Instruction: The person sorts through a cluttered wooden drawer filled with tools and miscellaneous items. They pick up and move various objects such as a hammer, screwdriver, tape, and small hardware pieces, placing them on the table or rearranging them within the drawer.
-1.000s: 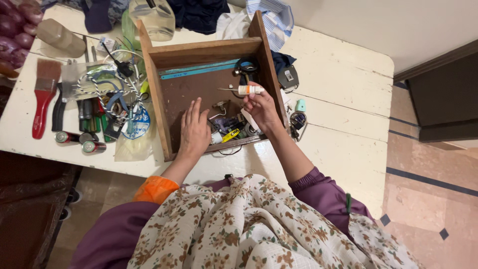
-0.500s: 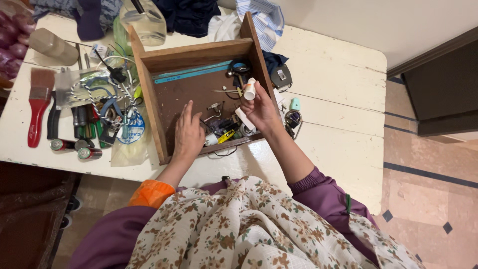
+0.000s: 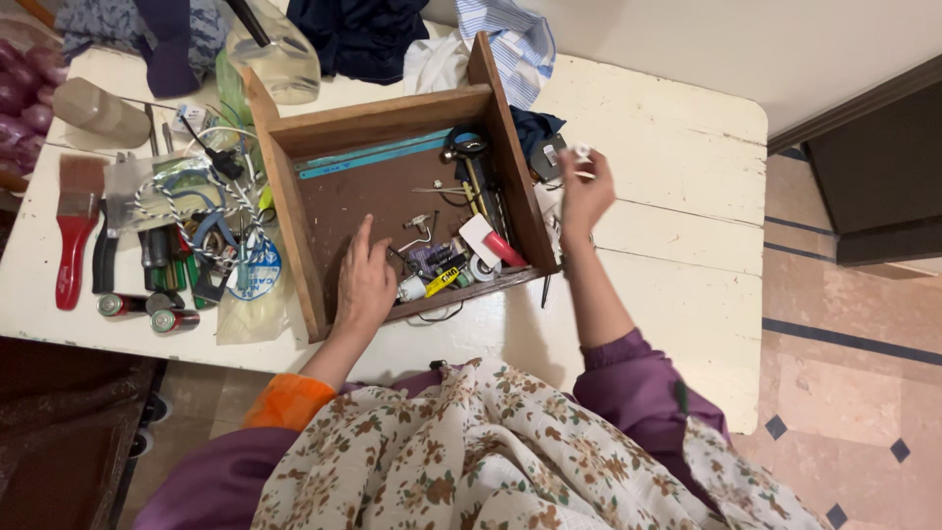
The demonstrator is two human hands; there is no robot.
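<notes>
At the far left of the white table (image 3: 677,128) lies a paintbrush with a red handle (image 3: 71,236), and just beside it a dark-handled tool (image 3: 104,257). Below them, near the table edge, three batteries (image 3: 147,311) lie close together. Next comes a heap of small things — a white-and-blue twisted cord (image 3: 186,186), screwdrivers with green handles (image 3: 175,257) and a clear plastic bag with a blue round print (image 3: 250,280). Behind this heap stands a clear plastic bottle (image 3: 280,54).

In the middle stands a wooden drawer (image 3: 285,196), taken out and set on the table. Along its far wall lies a blue strip (image 3: 378,155). The left hand (image 3: 365,280) rests flat on the brown bottom of the drawer, fingers spread, holding nothing. Just right of it, at the near wall, there is a small pile: a white cylinder (image 3: 412,289), a small yellow item (image 3: 443,281), a white flat piece (image 3: 478,234) and a red thing (image 3: 504,249).

The right hand (image 3: 585,191) is outside the drawer, raised over the table just beside the right wall. Its fingers pinch a small white tube (image 3: 581,154) — the hand is blurred, so the exact grip I cannot tell. At the back of the table lies a striped blue-white cloth (image 3: 510,34).
</notes>
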